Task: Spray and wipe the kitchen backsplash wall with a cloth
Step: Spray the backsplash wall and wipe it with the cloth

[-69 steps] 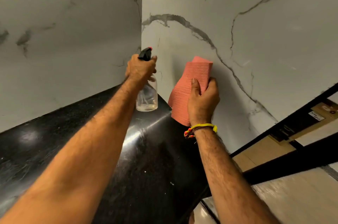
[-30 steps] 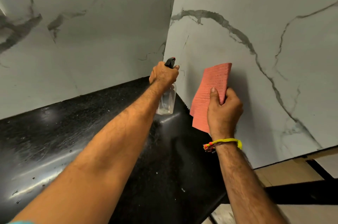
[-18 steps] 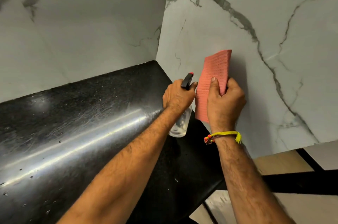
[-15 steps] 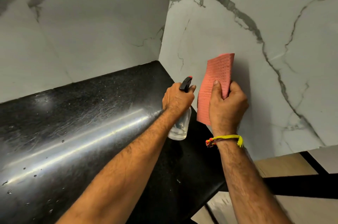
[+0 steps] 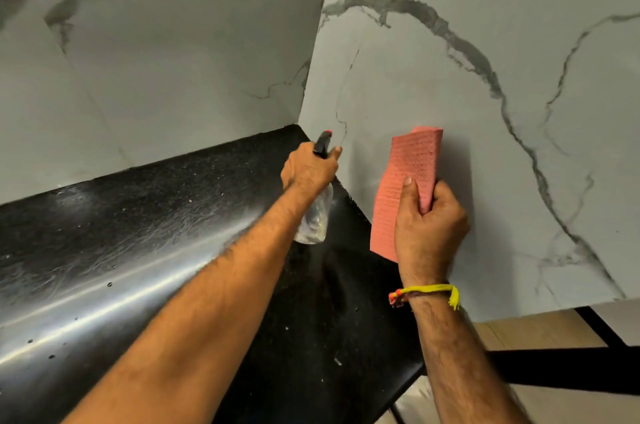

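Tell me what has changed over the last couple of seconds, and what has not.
Little changed. The left hand swung the spray bottle from the wall corner toward the cloth, then a little back toward the corner. The right hand kept the cloth raised near the marble wall. Nothing was picked up or released; both grips stayed closed. The black counter looks unchanged.

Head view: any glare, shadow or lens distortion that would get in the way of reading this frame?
Head view: a bright streak of glare runs across the black counter; the cloth and right hand cast a soft shadow on the marble wall; the wide lens tilts and bends the wall corner; the left hand and spray bottle look sharp, with no obvious blur.
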